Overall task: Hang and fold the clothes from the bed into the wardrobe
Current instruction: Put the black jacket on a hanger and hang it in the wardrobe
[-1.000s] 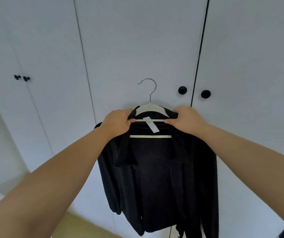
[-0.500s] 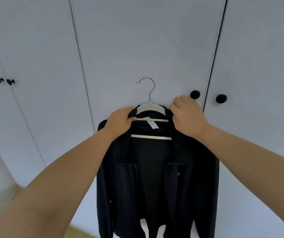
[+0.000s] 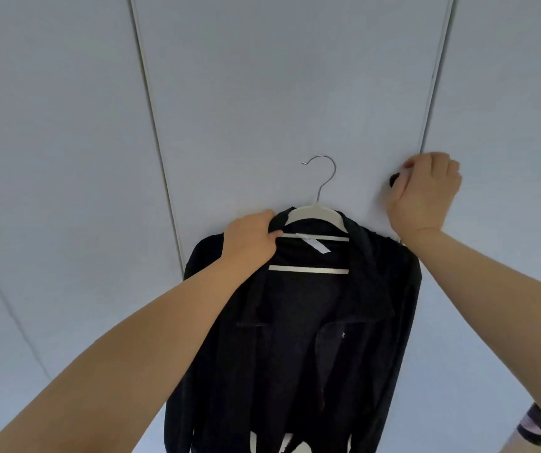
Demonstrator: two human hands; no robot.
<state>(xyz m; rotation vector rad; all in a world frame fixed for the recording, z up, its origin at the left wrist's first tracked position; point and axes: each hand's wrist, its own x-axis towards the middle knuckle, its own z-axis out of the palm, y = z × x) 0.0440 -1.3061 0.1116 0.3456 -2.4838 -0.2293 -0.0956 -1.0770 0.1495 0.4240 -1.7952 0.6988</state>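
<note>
From the head view, the right hand [image 3: 426,191] has let go of the collar it was pinching half a second ago and has gone up and right to the black knob [image 3: 394,179] of the wardrobe door [image 3: 279,93]. Its fingers curl round the knob, of which only the left edge shows. The second knob, seen earlier just across the door gap, is now hidden behind the hand.

The left hand [image 3: 249,238] has stayed where it was. Its grip is closed on the left shoulder of the white hanger [image 3: 315,212], with collar cloth pinched between thumb and fingers. It now carries the black jacket [image 3: 311,338] alone.

This likely means the dressing of the hanger is done and the step in hand is opening the door, so that the jacket can go inside. The door itself looks closed.

The jacket hangs in the air just in front of the door, between the two forearms. Its long axis runs straight down, with the collar at the top and the hem out of frame below. The open front faces the camera. The hanger's bars lie across it, nearly level. The metal hook stands upright above the collar with its open end turned to the left, held by nothing.
</note>
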